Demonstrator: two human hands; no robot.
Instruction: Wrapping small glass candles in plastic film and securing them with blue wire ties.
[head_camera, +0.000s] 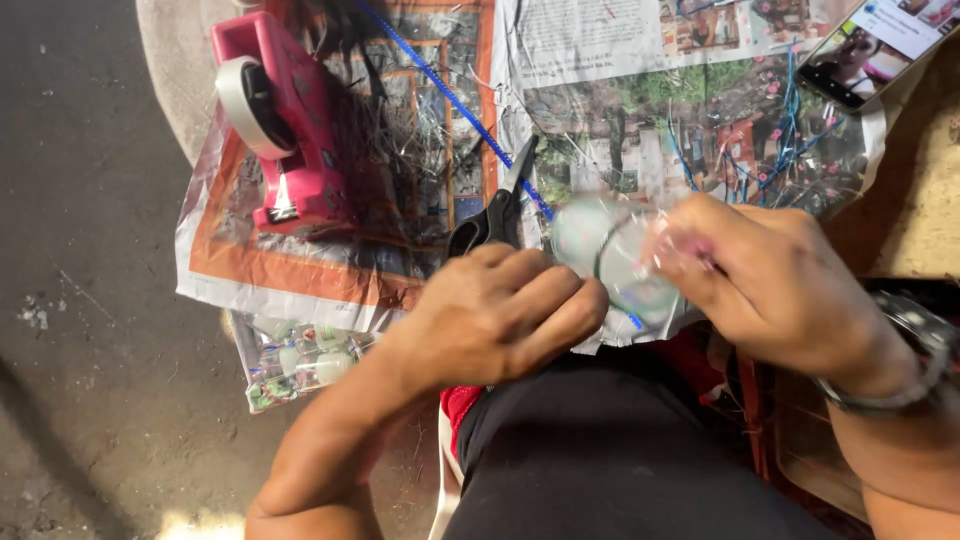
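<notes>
So both hands are working on this small clear plastic bundle (610, 260), kind of a rounded see-through blob with a dark thin line curving across it and a bit of pinkish stuff showing at its right end. It's blurry, so I can't tell exactly what's wrapped inside. It's sitting up in the air just above the person's lap, right over the front edge of the newspaper (420, 150), between the two hands. Its long axis is running roughly left to right, tilting a little down toward the left hand, with the pink end pointing into the right hand. The left hand (500, 315) is curling its fingers loosely, fingertips touching the lower left side of the bundle, not fully closed around it. The right hand (770, 285) is pinching the right end, fingers bent tight on it, and there's a metal watch (900, 360) on that wrist. Just behind the left hand, black-handled scissors (495, 215) are lying on the paper, blades pointing up and away. Farther left a pink tape dispenser (285, 120) is resting on the newspaper, a bag of small beads (295, 360) is peeking out from under the paper's edge, and a phone (875, 45) is lying at the top right corner.
</notes>
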